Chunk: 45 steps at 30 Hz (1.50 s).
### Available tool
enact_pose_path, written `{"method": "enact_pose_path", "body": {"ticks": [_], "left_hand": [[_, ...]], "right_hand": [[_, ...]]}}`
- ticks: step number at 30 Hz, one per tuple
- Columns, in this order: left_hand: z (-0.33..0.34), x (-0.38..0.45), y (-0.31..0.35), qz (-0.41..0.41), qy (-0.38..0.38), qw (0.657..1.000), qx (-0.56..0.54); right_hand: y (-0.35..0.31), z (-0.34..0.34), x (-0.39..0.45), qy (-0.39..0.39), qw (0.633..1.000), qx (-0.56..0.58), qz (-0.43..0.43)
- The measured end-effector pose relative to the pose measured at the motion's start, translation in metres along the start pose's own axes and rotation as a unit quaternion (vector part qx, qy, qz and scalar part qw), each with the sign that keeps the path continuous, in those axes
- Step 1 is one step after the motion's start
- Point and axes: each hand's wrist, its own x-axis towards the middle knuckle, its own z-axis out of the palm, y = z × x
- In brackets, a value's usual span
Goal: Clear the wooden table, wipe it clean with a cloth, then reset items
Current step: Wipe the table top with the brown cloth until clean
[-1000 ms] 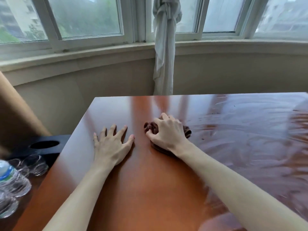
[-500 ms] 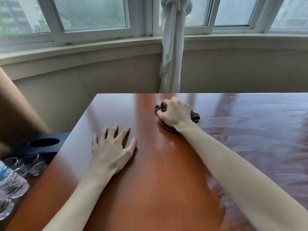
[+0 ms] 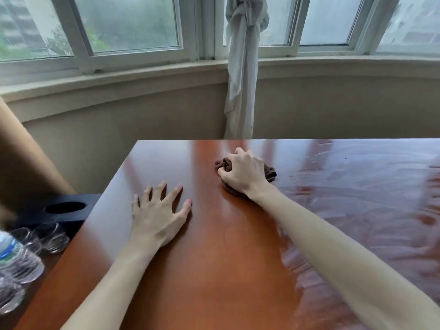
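Note:
A glossy reddish wooden table (image 3: 214,270) fills the lower view. My right hand (image 3: 242,173) grips a crumpled dark brown cloth (image 3: 270,172) and presses it on the tabletop near the far edge. Most of the cloth is hidden under the hand. My left hand (image 3: 158,215) lies flat on the table nearer to me, fingers spread, holding nothing. Wet streaks shine on the right part of the tabletop.
Left of the table, lower down, stand several clear glasses (image 3: 51,236), a plastic water bottle (image 3: 10,253) and a black box with a round hole (image 3: 64,208). A knotted white curtain (image 3: 241,75) hangs before the windows behind the table.
My right hand pushed the cloth away from me toward the far edge, then drew it slightly back. My left hand stayed flat in about the same place.

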Motion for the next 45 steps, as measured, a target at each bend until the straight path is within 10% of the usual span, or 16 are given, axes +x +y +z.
{"method": "enact_pose_path", "body": {"ticks": [10,27,45], "left_hand": [[-0.008,-0.005,0.003,0.004,-0.021,1.000,-0.008],[0.006,0.006,-0.005,0.010,0.005,1.000,0.024],[-0.005,-0.006,0.001,0.024,-0.020,0.999,-0.001]], "right_hand": [[-0.032,-0.069,-0.240,0.026,0.996,0.008,-0.089],[0.034,0.042,0.145,0.043,0.995,-0.024,0.088],[-0.037,-0.066,-0.239,0.041,0.995,0.018,-0.085]]}}
